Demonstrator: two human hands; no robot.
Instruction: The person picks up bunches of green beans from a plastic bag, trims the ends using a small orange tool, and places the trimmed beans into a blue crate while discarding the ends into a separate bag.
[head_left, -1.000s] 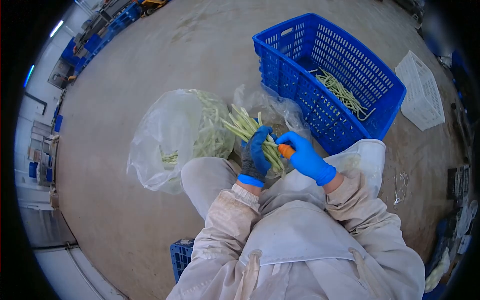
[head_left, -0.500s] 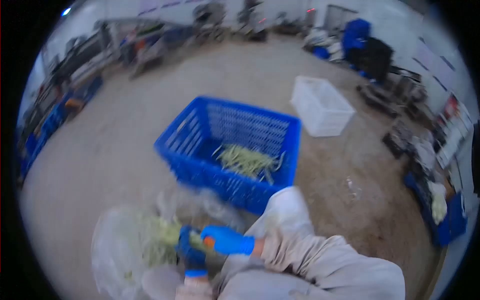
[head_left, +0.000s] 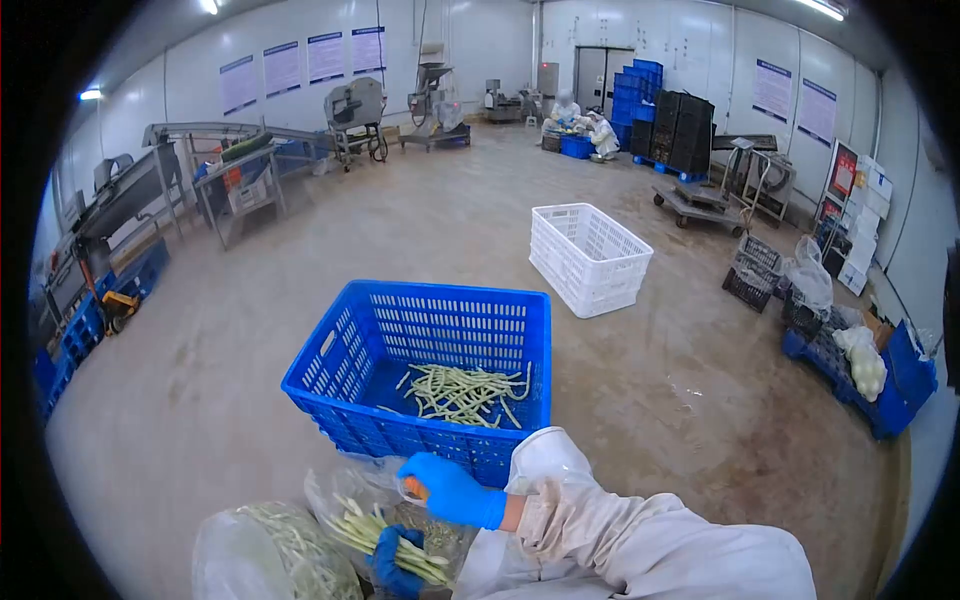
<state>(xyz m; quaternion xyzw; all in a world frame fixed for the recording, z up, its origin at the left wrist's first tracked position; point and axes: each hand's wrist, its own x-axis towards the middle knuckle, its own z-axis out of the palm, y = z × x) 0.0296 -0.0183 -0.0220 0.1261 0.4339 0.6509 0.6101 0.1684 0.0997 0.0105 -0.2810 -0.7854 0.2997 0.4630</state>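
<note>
My left hand (head_left: 398,563), in a dark blue glove, is closed round a bundle of long green beans (head_left: 365,530) low in the head view. Just above it, my right hand (head_left: 455,492), in a light blue glove, grips a tool with an orange handle (head_left: 415,488); its working end cannot be made out. Beside my left hand bulges a clear plastic bag (head_left: 235,550) full of beans. Under both hands lies an open plastic bag (head_left: 325,490) with small green scraps. A blue crate (head_left: 420,425) stands in front, with loose beans (head_left: 465,393) on its bottom.
A white crate (head_left: 590,262) stands beyond the blue one to the right. Carts (head_left: 700,205), black baskets (head_left: 752,275) and a blue pallet (head_left: 835,375) line the right side. Machines and a metal table (head_left: 240,175) are at the left. People in white (head_left: 600,132) sit far back.
The view has tilted upward and sharpened, showing more of the room. My right hand now sits higher above the beans, and the bundle in my left hand shows clearly.
</note>
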